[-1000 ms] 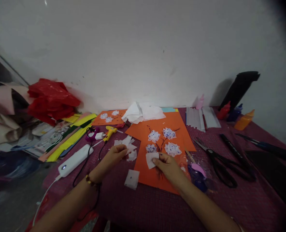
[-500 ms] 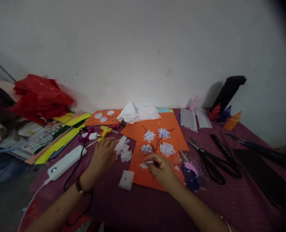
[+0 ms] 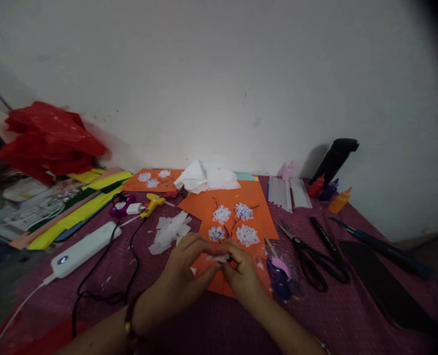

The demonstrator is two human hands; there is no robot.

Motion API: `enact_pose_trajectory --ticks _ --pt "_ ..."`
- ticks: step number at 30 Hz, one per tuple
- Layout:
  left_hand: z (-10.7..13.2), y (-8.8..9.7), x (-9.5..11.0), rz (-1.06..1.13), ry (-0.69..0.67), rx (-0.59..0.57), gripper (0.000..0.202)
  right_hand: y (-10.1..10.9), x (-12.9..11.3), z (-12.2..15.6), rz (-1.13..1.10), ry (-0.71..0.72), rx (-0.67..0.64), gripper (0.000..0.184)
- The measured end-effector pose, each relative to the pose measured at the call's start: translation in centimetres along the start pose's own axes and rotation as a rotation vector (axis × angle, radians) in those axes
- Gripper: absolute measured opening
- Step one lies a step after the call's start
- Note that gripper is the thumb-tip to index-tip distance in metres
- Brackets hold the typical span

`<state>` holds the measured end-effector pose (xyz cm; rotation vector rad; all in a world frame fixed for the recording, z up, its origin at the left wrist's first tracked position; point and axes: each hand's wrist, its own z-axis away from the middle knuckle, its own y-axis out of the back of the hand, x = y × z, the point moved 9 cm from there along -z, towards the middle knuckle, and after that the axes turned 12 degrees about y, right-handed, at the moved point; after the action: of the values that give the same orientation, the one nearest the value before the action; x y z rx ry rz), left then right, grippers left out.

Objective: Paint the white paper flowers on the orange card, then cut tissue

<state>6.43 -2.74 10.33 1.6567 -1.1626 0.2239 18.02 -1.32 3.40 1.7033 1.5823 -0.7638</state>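
Note:
My left hand (image 3: pixel 189 264) and my right hand (image 3: pixel 239 268) meet over the lower part of an orange paper sheet (image 3: pixel 207 227). Between their fingertips is a small piece of white tissue paper (image 3: pixel 218 258), pinched from both sides. Several white paper flowers (image 3: pixel 247 235) with blue-purple specks sit on the sheet just beyond my fingers, joined by dark drawn stems (image 3: pixel 235 227). Loose white tissue pieces (image 3: pixel 170 230) lie to the left of the sheet. My left hand hides part of the sheet's lower left.
A yellow glue gun (image 3: pixel 153 203) and a white power bank (image 3: pixel 86 249) with cables lie left. To the right are black scissors (image 3: pixel 311 256), a black marker (image 3: pixel 326 239), paint bottles (image 3: pixel 339 200) and a dark flat slab (image 3: pixel 385 286). Crumpled white paper (image 3: pixel 207 176) rests by the wall.
My left hand has moved right from the loose tissue pieces to meet my right hand, and now also holds the tissue piece. The view has shifted slightly.

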Motion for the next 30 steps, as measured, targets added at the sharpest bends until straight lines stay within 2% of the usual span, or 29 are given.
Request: enact_pose_trajectory --ticks 7,15,17,20,21,24,26,30 --pt "-0.2 -1.0 -0.8 -0.033 -0.005 0.036 0.020 -0.3 -0.3 0.1 0.047 -0.021 -0.047 0.028" --pt "-0.5 -1.2 -2.3 -0.005 0.075 0.037 0.015 -0.8 0.4 0.3 0.117 -0.090 -0.092 0.019" --pt "-0.7 -1.3 -3.4 0.026 0.158 0.038 0.015 -0.2 0.2 0.1 0.138 -0.079 -0.044 0.016" --pt "-0.8 -1.7 -5.8 0.097 0.348 0.035 0.015 1.4 -0.7 -0.1 0.190 -0.014 0.088 0.021" --pt "-0.8 -1.8 -6.5 0.124 0.403 0.031 0.016 1.6 -0.8 -0.2 0.199 -0.007 0.101 0.017" --pt "-0.6 -2.2 -7.5 0.246 0.501 -0.002 0.016 0.3 0.3 0.2 0.094 -0.111 0.000 0.011" --pt "-0.4 -3.0 -7.6 0.385 0.555 -0.090 0.017 -0.9 1.4 0.7 -0.042 -0.217 -0.056 0.009" --pt "0.0 -4.4 -7.2 0.765 0.676 -0.239 0.024 -1.4 2.5 1.1 -0.165 -0.290 -0.018 0.007"
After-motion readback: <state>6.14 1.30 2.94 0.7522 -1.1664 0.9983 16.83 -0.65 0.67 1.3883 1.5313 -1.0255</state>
